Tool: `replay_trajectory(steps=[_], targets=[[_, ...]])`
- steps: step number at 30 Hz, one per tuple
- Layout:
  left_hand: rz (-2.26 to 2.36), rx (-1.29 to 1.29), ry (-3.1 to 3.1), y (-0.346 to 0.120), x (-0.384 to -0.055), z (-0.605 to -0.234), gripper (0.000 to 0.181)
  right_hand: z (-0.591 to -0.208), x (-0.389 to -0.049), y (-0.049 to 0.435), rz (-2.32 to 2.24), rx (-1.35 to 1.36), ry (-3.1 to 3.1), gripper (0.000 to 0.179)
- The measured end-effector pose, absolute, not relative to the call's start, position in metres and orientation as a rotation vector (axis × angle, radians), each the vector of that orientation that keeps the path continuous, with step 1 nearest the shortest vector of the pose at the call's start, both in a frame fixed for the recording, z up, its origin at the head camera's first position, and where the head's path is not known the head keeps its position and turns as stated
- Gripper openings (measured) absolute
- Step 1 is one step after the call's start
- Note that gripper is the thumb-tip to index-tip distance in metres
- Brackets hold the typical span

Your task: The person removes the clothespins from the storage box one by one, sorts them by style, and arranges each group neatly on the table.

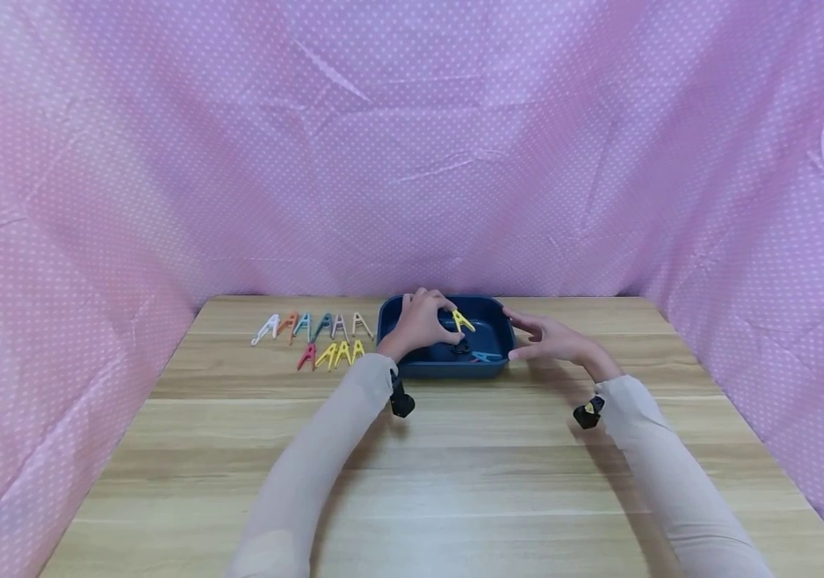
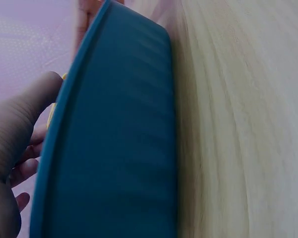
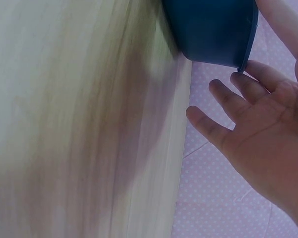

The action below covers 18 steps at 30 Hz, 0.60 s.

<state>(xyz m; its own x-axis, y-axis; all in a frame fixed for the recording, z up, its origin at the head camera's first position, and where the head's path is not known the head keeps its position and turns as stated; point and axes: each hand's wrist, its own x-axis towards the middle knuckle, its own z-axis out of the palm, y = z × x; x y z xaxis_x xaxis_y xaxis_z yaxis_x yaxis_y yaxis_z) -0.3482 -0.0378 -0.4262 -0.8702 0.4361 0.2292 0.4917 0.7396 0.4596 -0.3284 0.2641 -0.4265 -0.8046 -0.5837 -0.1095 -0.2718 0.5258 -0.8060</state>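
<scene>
My left hand [image 1: 422, 321] reaches over the left side of a dark blue basin [image 1: 448, 370] and pinches a yellow clothespin [image 1: 463, 321] between thumb and fingers. In the left wrist view the basin wall [image 2: 114, 124] hides most of that clothespin; the thumb [image 2: 44, 91] shows above the rim. Inside the basin lie a blue clothespin [image 1: 485, 356] and a small black item [image 1: 460, 347] whose kind is unclear. At the basin's right end is my right hand [image 1: 552, 339], its fingers spread; in the right wrist view the fingers [image 3: 251, 88] are by the rim, fairly straight.
Left of the basin, clothespins lie in two rows: a back row with a white clothespin [image 1: 267, 327] and several others, and a front row with a red clothespin [image 1: 307, 356] and yellow ones [image 1: 342, 353]. A pink dotted cloth [image 1: 412, 160] hangs behind the wooden table [image 1: 455, 482].
</scene>
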Motion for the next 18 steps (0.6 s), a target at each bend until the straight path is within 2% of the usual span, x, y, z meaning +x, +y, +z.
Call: replay_trajectory(steps=[18], targets=[[-0.784,-0.772,-2.830,-0.100,-0.328,-0.404,0.053,-0.424,-0.328,0.264,-1.173,-0.683,2.393,0.095]])
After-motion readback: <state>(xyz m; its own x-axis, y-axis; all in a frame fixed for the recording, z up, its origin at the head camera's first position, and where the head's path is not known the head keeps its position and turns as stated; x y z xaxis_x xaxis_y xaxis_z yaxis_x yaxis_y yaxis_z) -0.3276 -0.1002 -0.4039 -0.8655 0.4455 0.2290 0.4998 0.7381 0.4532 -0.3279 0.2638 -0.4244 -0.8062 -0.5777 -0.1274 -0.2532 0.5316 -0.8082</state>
